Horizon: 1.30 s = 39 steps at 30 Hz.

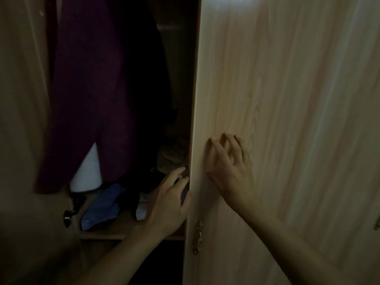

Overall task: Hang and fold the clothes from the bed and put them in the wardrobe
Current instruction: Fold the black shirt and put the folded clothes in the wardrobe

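The wardrobe stands with its light wooden right door [287,99] partly open. My left hand [168,202] holds the door's left edge, fingers reaching behind it and thumb at the front. My right hand [230,167] rests on the door's front, fingertips pressing the wood. Inside hangs a purple garment [88,99] with a dark garment [148,99] beside it. On the wardrobe shelf [115,229] lie a blue cloth [102,208], a white piece [141,208] and a crumpled olive cloth [172,155].
A brass handle [198,236] sits low on the right door, just below my hands. The left door [20,120] stands open at the left with a dark metal hinge [72,208]. A white roll-shaped object [86,173] stands behind the purple garment.
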Tool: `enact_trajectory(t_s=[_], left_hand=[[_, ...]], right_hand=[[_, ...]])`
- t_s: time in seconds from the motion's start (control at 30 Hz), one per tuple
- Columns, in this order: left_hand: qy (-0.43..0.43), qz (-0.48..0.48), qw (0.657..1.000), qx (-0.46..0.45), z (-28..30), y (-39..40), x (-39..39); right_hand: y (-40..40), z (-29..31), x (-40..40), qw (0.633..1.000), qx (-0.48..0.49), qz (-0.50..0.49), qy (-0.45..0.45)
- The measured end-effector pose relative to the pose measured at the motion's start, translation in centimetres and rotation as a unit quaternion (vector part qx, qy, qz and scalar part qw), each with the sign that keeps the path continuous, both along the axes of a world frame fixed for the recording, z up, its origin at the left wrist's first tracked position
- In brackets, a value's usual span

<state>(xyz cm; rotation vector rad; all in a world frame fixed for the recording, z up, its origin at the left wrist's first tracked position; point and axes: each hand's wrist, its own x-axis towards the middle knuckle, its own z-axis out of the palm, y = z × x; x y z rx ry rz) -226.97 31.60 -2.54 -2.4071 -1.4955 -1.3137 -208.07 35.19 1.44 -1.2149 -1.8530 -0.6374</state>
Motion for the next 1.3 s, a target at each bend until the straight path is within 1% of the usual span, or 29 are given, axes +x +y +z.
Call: enact_trajectory(t_s=[0.17, 0.27, 0.4, 0.5, 0.6, 0.8, 0.9, 1.0, 1.17, 1.3], left_hand=[[0.007, -0.004, 1.0, -0.006, 0.4, 1.4, -0.7], [0.031, -0.003, 0.999, -0.008, -0.1, 2.5, -1.4], [0.05, 0.009, 0.998, -0.047, -0.6, 4.1, -1.4], [0.043, 0.018, 0.997, -0.064, -0.3, 5.1, -1.1], [0.058, 0.045, 0.994, -0.076, 0.0, 5.7, -1.3], [0.09, 0.05, 0.988, -0.113, -0.4, 6.8, -2.2], [0.117, 0.084, 0.981, -0.133, -0.7, 6.9, -2.8], [0.115, 0.115, 0.977, -0.137, -0.6, 7.0, -3.0], [0.111, 0.112, 0.979, -0.128, 0.4, 6.2, -2.4], [0.111, 0.113, 0.981, -0.115, 1.3, 4.5, -1.8]], right_hand=[[0.9, -0.2, -0.6, 1.0, -0.003, -0.023, -0.003], [1.4, -0.1, -1.3, 0.998, -0.039, -0.038, -0.01], [2.2, 0.4, -2.0, 0.997, -0.058, -0.054, -0.016], [3.0, 0.4, -2.7, 0.993, -0.068, -0.097, -0.017], [4.0, 0.2, -3.6, 0.987, -0.084, -0.133, -0.024], [7.1, -0.2, -4.5, 0.983, -0.11, -0.146, -0.013], [7.8, -0.4, -4.5, 0.983, -0.11, -0.145, -0.013], [7.7, -0.5, -4.0, 0.984, -0.105, -0.142, -0.025], [7.0, 0.1, -4.0, 0.984, -0.123, -0.129, -0.027], [5.7, 1.0, -3.1, 0.987, -0.139, -0.077, -0.028]])
